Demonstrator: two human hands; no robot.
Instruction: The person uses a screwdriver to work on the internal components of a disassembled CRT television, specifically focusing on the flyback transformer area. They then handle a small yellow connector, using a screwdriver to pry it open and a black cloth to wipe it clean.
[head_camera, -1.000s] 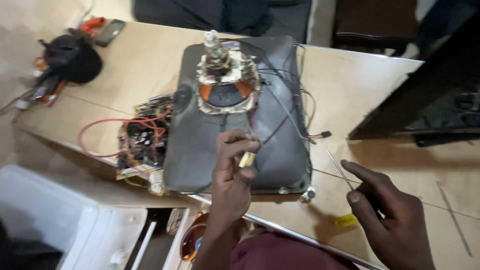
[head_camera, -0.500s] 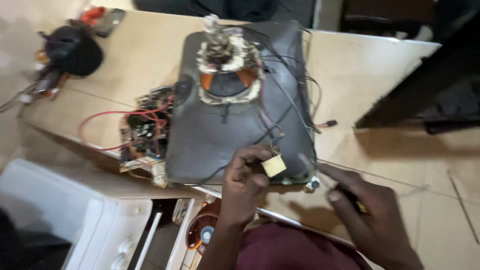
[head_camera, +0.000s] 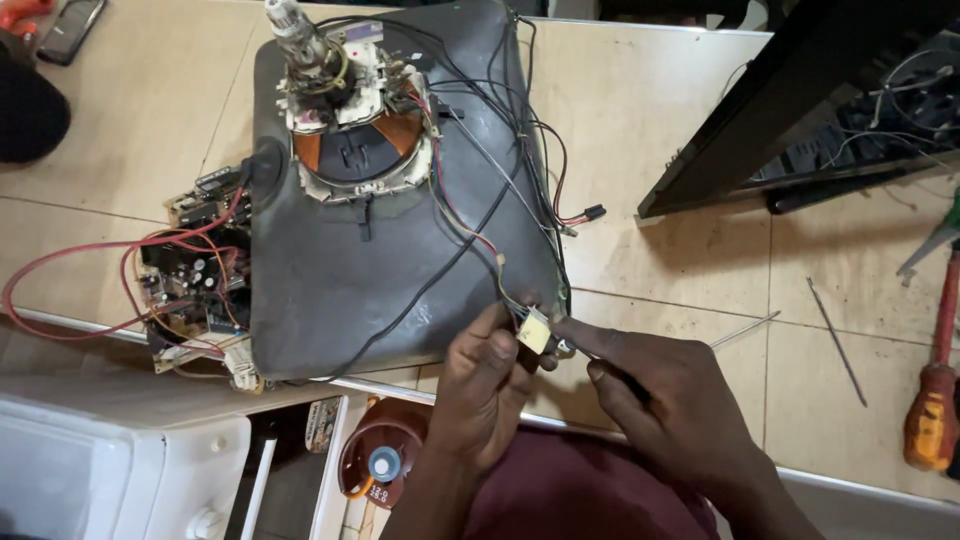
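Small cream plastic wire connector (head_camera: 535, 328) sits at the lower right corner of the CRT picture tube (head_camera: 330, 270), on the end of a wire bundle (head_camera: 480, 215) running down from the tube neck. Left hand (head_camera: 482, 385) has it pinched between thumb and fingertips, fingers closed on it. Right hand (head_camera: 655, 400) comes in from the right, fingers together around a thin dark tool (head_camera: 625, 380); forefinger tip right against the connector. Can't tell what kind of tool, mostly hidden by the hand.

Tube lies face down on a tiled floor (head_camera: 680, 130), grey funnel up, deflection yoke (head_camera: 350, 120) with copper windings near the top. Circuit board (head_camera: 190, 270) just beside the tube's left edge, red wires (head_camera: 70, 270) looping off it.

Right side: black cabinet (head_camera: 800, 90) at top, 1 orange-handled screwdriver (head_camera: 930, 400) at the frame edge, 2 thin metal rods (head_camera: 835, 340) on the tiles. White appliance casing (head_camera: 110, 470) lower left. Phone (head_camera: 68, 28) top left.
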